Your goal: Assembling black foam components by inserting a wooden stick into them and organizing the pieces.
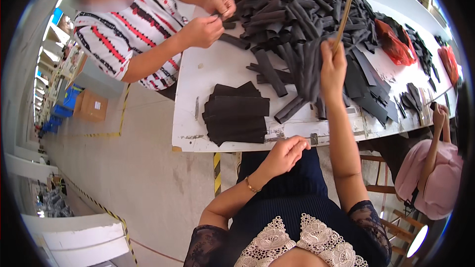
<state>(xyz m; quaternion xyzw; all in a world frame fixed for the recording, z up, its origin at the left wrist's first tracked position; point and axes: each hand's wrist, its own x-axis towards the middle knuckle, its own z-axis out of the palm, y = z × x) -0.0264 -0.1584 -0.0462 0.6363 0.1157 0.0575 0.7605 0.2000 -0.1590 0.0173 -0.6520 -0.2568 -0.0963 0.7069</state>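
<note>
Gripping a slender tan stick (348,10), my right hand (333,71) is raised over the desk (205,66), its grip closed around the stick's lower part; the upper length slants up and slightly to the right, past the heap of dark tubes (302,12). Just left of this hand, several tubes (308,66) appear blurred, and I cannot tell whether my fingers touch them. My left hand (288,154) is at the desk's front edge, with its fingers curled and fingertips drawn together; the grip is narrow, but I cannot tell whether anything is pinched in it. A bracelet (253,185) encircles the left wrist. Left of centre, near the front edge, lies an overlapping stack of flat black pieces (237,116). Loose tubes lie between this stack and the heap, some crossing one another. To the right of my right forearm, flat dark sheets (360,80) overlap, and beyond them sits a red plastic bag (396,42). Across the desk's left side, a co-worker in a patterned top (148,34) brings both hands (205,32) together near a small dark item. At far right sits another person in pink (431,178).
</note>
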